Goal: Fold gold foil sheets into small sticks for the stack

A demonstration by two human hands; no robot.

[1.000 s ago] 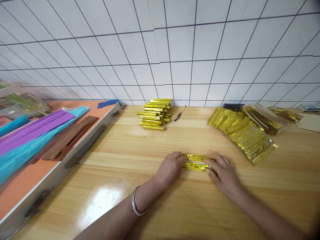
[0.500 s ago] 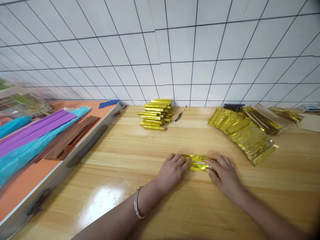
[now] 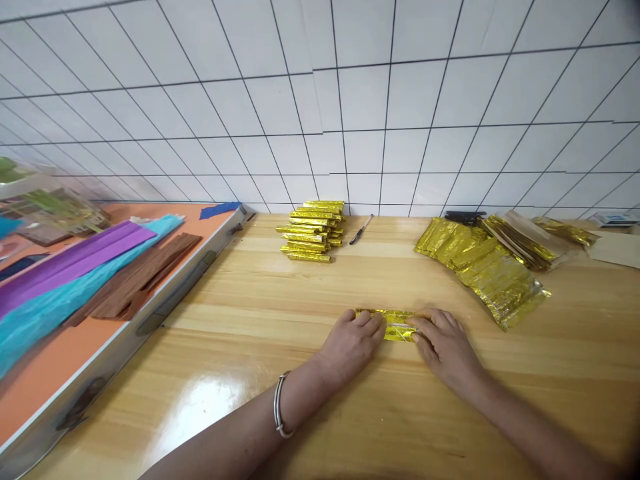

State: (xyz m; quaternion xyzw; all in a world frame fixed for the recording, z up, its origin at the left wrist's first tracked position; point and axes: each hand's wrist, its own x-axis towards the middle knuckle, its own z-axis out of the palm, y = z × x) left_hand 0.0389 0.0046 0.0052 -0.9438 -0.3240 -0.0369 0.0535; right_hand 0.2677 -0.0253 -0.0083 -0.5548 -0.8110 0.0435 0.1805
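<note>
A small sheet of gold foil paper (image 3: 399, 329) lies on the wooden table between my hands, with a pale line running along its middle. My left hand (image 3: 354, 343) has its fingers curled over the sheet's left end. At the right end, my right hand (image 3: 444, 339) pinches the foil between thumb and fingers. Beyond the hands stands a pile of rolled gold foil tubes (image 3: 313, 231). Fanned-out gold foil sheets (image 3: 483, 267) lie to the right of the pile.
A pen (image 3: 361, 230) lies right of the tubes. More foil in a clear wrapper (image 3: 525, 240) and a pale card (image 3: 615, 248) sit at back right. At left, an orange-topped surface with a raised edge (image 3: 165, 313) carries purple paper (image 3: 75, 260), blue and brown crepe paper (image 3: 145, 277). A tiled wall closes the back.
The foil's near part now lies flatter against the rest. My left fingers have curled in a little over it. The view has shifted slightly.
</note>
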